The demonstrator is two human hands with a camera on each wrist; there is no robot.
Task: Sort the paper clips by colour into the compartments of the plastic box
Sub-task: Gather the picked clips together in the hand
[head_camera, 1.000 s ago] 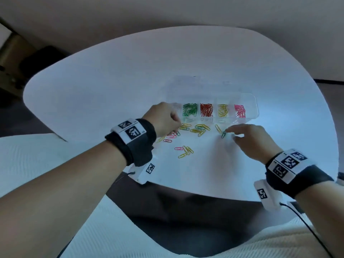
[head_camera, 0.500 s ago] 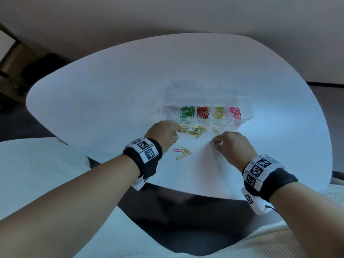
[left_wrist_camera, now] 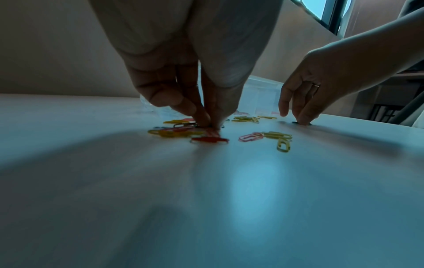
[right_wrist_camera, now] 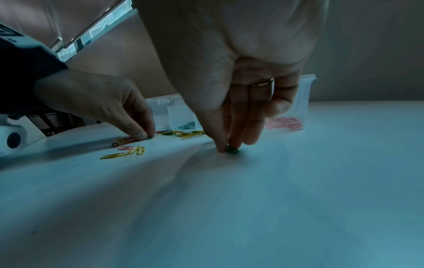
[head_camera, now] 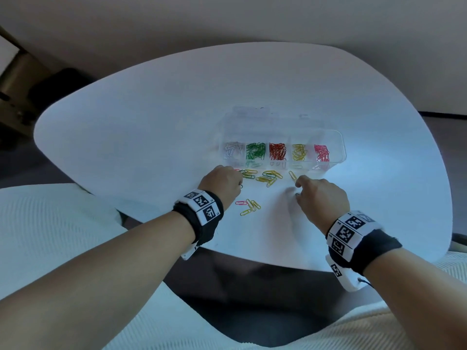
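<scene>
A clear plastic box (head_camera: 336, 137) holds white, green, red, yellow and pink paper clips in separate compartments. In front of it lie loose yellow and green clips (head_camera: 268, 176), and nearer me a few yellow clips with a pink one (head_camera: 250, 205). My left hand (head_camera: 240, 184) pinches a dark green clip (left_wrist_camera: 183, 125) on the table with thumb and fingertip. My right hand (head_camera: 297, 194) pinches another green clip (right_wrist_camera: 231, 150) against the table. One yellow clip (head_camera: 292, 176) lies just beyond the right hand's fingers.
The white rounded table (head_camera: 151, 122) has its near edge close behind both wrists. The box's clear lid (head_camera: 252, 114) lies open behind the box. A red clip (left_wrist_camera: 210, 140) and a pink clip (left_wrist_camera: 250, 136) lie just near of the left fingers.
Both hands have drawn back from the box toward me. The right hand has dragged its green clip nearer, away from the yellow clip. The left fingers have closed on a green clip.
</scene>
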